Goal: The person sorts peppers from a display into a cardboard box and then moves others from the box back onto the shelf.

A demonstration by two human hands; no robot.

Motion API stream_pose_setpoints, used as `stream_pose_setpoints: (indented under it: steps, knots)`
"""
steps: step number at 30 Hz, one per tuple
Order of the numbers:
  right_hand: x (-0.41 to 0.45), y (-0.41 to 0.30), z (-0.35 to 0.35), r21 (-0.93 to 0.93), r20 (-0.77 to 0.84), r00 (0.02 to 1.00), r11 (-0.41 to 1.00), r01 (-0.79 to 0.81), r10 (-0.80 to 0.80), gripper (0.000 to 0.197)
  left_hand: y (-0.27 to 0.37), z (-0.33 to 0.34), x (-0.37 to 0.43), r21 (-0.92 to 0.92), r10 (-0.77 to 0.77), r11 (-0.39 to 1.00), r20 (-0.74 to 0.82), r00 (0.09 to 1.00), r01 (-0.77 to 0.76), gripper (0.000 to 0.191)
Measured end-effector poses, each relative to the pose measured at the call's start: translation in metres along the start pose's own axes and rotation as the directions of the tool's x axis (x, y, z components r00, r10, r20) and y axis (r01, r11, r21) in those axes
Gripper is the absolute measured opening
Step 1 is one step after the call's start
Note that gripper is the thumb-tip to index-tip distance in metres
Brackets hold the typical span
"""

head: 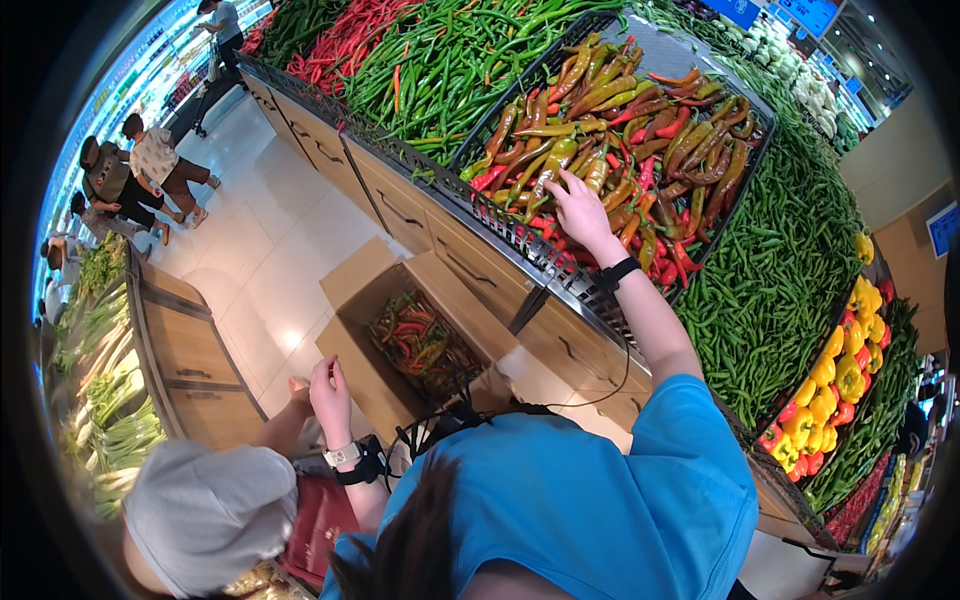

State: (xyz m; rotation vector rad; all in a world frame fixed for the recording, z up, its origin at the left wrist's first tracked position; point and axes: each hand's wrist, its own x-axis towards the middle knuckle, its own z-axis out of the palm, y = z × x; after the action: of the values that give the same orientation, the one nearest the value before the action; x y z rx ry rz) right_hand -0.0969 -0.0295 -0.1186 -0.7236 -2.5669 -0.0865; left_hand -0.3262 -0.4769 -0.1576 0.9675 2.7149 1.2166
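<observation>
My right hand (581,210) rests on the brown, green and red long peppers (622,142) heaped in a black plastic crate (517,232); its fingers touch a greenish-brown pepper, and whether they grip it cannot be told. My left hand (330,386) is raised beside an open cardboard box (360,349), empty, with fingers loosely apart. Inside the box lie more mixed peppers (424,337), in shadow. Both wrists wear black straps, the left one also a watch (343,455).
Green chilies (765,300) and bell peppers (825,382) surround the crate on a wooden-fronted display (465,266). A person in a grey top (217,510) stands close at my left, a hand near mine. Other people (161,165) stand in the aisle. A vegetable stand (187,345) is at left.
</observation>
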Motion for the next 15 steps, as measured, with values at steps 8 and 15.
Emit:
stream_pose_setpoints:
  steps: [8, 15]
  knots:
    - [0.02, 0.003, 0.006, -0.171, -0.114, 0.987, 0.981, 0.096, -0.116, 0.02, 0.027, -0.003, -0.001, 0.04, 0.098, 0.994, 0.058, 0.994, -0.1, 0.016]
    - [0.074, 0.016, -0.078, 0.374, -0.28, 0.785, 0.816, -0.44, 0.552, 0.02, 0.028, -0.006, -0.005, 0.057, 0.131, 0.989, 0.058, 0.99, -0.134, 0.014]
